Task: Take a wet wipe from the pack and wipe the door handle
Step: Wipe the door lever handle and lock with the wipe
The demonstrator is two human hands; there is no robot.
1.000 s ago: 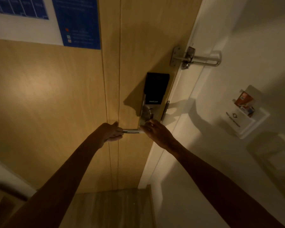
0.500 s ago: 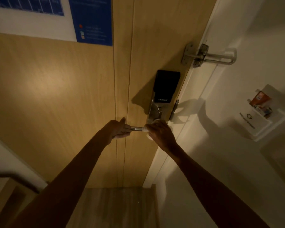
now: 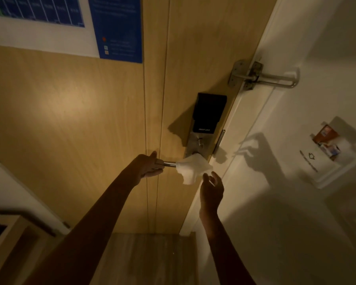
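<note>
White and limp, the wet wipe [image 3: 190,168] hangs draped over the door handle [image 3: 170,163] at its lock-plate end. Your left hand [image 3: 147,167] is closed on the lever's free end; your right hand [image 3: 211,187] is open, just below the wipe. Pinch its dangling corner. Room lies below; the door frame [image 3: 245,112] crowds the right.

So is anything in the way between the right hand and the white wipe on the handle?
Nothing visible. The right hand is open just below the wet wipe, which hangs draped over the door handle. Only open air lies between them. The left hand grips the handle's other end.
</note>
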